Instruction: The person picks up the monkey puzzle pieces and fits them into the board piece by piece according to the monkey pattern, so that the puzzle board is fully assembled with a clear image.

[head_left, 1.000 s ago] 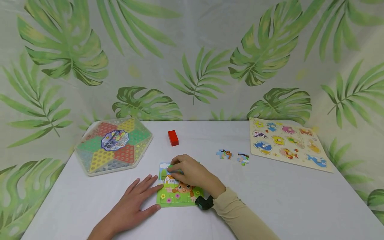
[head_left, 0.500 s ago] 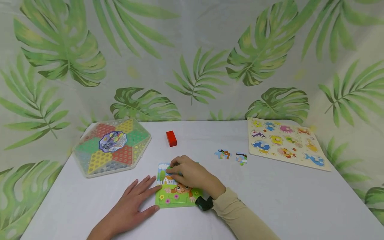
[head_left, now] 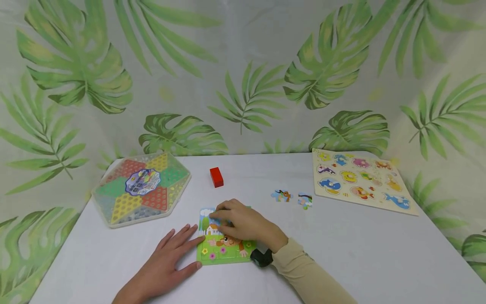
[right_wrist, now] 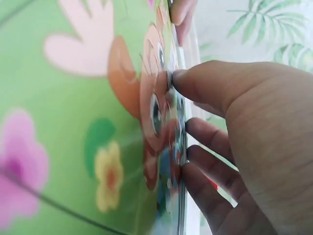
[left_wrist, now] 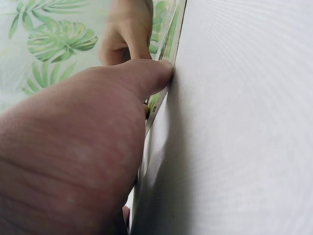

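A jigsaw puzzle [head_left: 212, 254] with a cartoon character, a small house and flowers lies flat in a green-edged board on the white table. My left hand [head_left: 167, 257] rests palm down at its left side, fingers spread, with the index fingertip and thumb tip at the board's edge. Over the upper part of the puzzle is my right hand [head_left: 243, 223]. In the right wrist view, its thumb [right_wrist: 205, 85] and spread fingertips touch the puzzle's surface, with no raised piece showing between them. The right hand hides the puzzle's upper right part. Two loose puzzle pieces [head_left: 282, 195] lie to the right.
A hexagonal Chinese checkers set [head_left: 123, 185] lies at the back left. Behind the puzzle stands a red block [head_left: 217, 177]. On the back right lies a wooden peg puzzle [head_left: 353, 202] with sea animals. A leaf-print cloth [head_left: 262, 139] hangs behind the table.
The head view has shifted slightly. My right thumb and fingers have shifted a little over the puzzle, and the right wrist sits slightly farther right. My left hand stays at the board's edge.
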The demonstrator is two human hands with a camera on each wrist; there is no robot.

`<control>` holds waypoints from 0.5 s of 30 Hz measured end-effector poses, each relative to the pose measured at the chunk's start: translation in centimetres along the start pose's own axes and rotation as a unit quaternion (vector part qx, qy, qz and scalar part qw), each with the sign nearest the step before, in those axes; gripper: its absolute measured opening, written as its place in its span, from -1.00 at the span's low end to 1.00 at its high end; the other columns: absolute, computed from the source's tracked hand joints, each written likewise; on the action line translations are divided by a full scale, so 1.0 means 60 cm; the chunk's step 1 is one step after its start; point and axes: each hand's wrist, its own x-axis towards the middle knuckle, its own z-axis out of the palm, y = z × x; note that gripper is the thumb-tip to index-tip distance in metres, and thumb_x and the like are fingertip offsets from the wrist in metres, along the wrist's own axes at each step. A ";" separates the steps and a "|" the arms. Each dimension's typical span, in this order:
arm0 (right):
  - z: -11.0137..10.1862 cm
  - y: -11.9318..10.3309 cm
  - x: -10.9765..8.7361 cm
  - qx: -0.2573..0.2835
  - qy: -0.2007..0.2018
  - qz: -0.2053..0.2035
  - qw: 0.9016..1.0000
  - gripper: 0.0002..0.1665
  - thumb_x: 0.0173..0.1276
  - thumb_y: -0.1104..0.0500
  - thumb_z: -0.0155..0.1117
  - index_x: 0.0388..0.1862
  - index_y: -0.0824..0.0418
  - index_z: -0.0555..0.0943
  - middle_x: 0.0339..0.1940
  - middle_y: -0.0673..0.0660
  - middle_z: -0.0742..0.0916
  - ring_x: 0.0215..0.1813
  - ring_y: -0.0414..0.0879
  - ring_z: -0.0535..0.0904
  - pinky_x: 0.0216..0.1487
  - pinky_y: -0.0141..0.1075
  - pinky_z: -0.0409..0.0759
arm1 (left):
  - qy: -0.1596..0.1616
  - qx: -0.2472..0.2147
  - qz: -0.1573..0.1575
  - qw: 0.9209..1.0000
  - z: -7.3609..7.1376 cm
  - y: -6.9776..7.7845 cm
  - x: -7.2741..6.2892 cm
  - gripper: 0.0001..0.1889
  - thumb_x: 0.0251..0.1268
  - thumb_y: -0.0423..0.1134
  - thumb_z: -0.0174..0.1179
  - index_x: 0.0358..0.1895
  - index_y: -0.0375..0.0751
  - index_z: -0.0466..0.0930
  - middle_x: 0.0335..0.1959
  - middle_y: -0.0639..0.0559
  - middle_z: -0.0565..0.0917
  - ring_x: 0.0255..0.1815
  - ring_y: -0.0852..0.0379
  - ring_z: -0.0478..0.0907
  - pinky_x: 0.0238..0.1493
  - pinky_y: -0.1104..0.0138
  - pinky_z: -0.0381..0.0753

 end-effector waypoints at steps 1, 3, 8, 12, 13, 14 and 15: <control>-0.001 0.001 -0.001 0.008 -0.002 0.001 1.000 -0.54 0.54 -0.01 0.26 0.37 -0.03 0.63 0.31 0.01 0.65 0.35 -0.08 0.48 0.28 -0.28 0.60 | 0.000 -0.001 0.000 1.000 0.001 0.000 -0.001 -0.40 0.34 0.14 0.33 0.41 0.10 0.55 0.55 -0.01 0.42 0.57 -0.13 0.30 0.61 0.51 -0.38; -0.003 0.005 -0.002 0.020 -0.003 0.002 1.000 -0.54 0.54 0.01 0.26 0.37 -0.02 0.62 0.31 0.01 0.65 0.34 -0.08 0.49 0.30 -0.27 0.58 | 0.001 0.001 0.001 1.000 0.002 0.000 -0.002 -0.40 0.33 0.13 0.34 0.41 0.09 0.55 0.55 -0.01 0.42 0.56 -0.13 0.31 0.61 0.51 -0.38; -0.018 0.013 -0.007 0.059 -0.003 0.004 0.998 -0.53 0.53 0.04 0.27 0.37 0.04 0.62 0.31 0.00 0.67 0.31 -0.08 0.52 0.35 -0.23 0.55 | 0.001 0.009 0.003 1.000 0.003 -0.001 -0.003 -0.39 0.32 0.12 0.36 0.41 0.08 0.56 0.55 -0.02 0.42 0.57 -0.13 0.31 0.62 0.50 -0.38; -0.033 0.018 -0.015 0.082 -0.003 0.002 0.997 -0.49 0.51 0.02 0.32 0.39 0.07 0.60 0.28 0.01 0.69 0.27 -0.11 0.55 0.31 -0.22 0.57 | 0.003 0.013 0.008 1.000 0.004 -0.002 -0.002 -0.39 0.30 0.11 0.37 0.40 0.07 0.56 0.54 -0.03 0.42 0.56 -0.13 0.31 0.62 0.49 -0.37; -0.037 0.019 -0.018 0.088 -0.004 0.004 0.996 -0.47 0.50 0.02 0.34 0.40 0.07 0.60 0.28 0.01 0.70 0.26 -0.11 0.55 0.31 -0.20 0.58 | 0.003 0.014 0.008 1.000 0.004 -0.002 -0.002 -0.39 0.30 0.11 0.37 0.40 0.07 0.56 0.54 -0.02 0.42 0.56 -0.13 0.31 0.62 0.49 -0.37; -0.041 0.020 -0.020 0.093 -0.004 0.005 0.996 -0.46 0.49 0.01 0.35 0.40 0.07 0.59 0.28 0.02 0.70 0.26 -0.11 0.56 0.31 -0.19 0.58 | 0.002 0.014 0.007 1.000 0.004 -0.002 -0.002 -0.38 0.30 0.11 0.37 0.41 0.08 0.56 0.54 -0.02 0.42 0.56 -0.13 0.31 0.62 0.49 -0.38; -0.044 0.022 -0.022 0.096 -0.004 0.007 0.995 -0.45 0.48 0.01 0.36 0.41 0.08 0.59 0.28 0.02 0.69 0.27 -0.10 0.56 0.32 -0.18 0.58 | 0.001 0.013 0.006 1.000 0.004 -0.002 -0.002 -0.38 0.30 0.11 0.37 0.41 0.08 0.56 0.55 -0.02 0.42 0.57 -0.13 0.31 0.62 0.49 -0.38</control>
